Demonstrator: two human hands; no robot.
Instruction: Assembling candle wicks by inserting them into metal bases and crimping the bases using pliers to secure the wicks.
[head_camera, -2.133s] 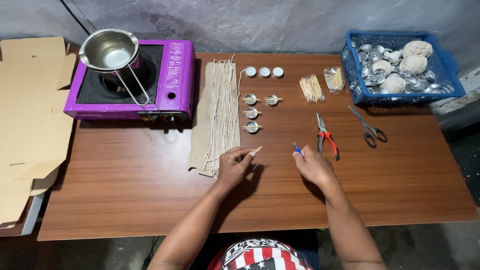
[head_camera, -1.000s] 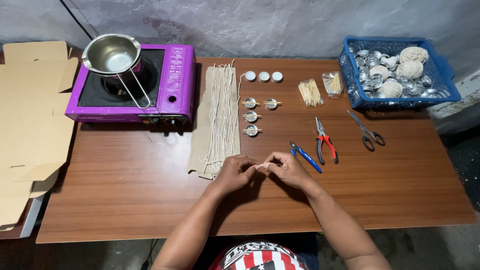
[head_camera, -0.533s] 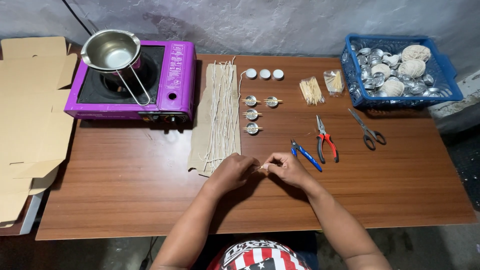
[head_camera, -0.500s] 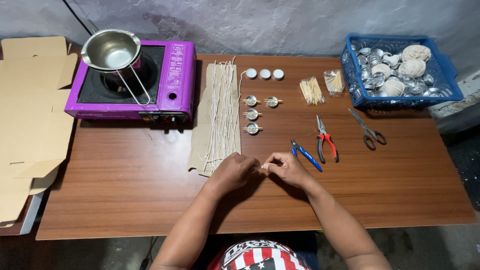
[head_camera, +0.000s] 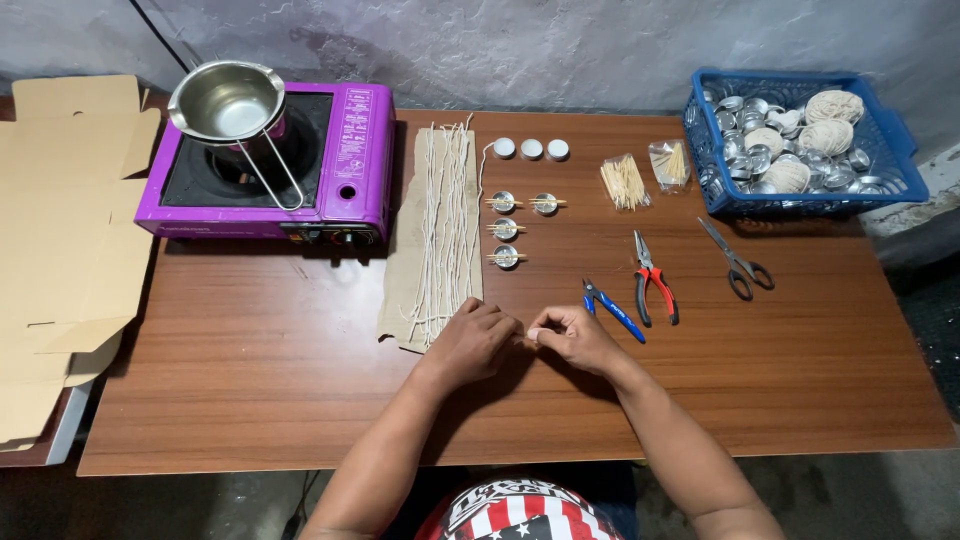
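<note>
Near the lower middle of the frame, the left hand (head_camera: 477, 340) and right hand (head_camera: 572, 337) meet fingertip to fingertip over the brown wooden table (head_camera: 250, 390). Both pinch closed on a small pale piece (head_camera: 531, 334), too tiny to identify. Just left of the left hand lies a tan paper sheet (head_camera: 400, 300) carrying white string wicks (head_camera: 445, 220). Blue-handled pliers (head_camera: 612, 310) and red-handled pliers (head_camera: 652, 290) lie just right of the right hand. A purple portable stove (head_camera: 345, 165) holding a steel pot (head_camera: 225, 100) sits upper left; a blue plastic basket (head_camera: 895, 150) upper right.
</note>
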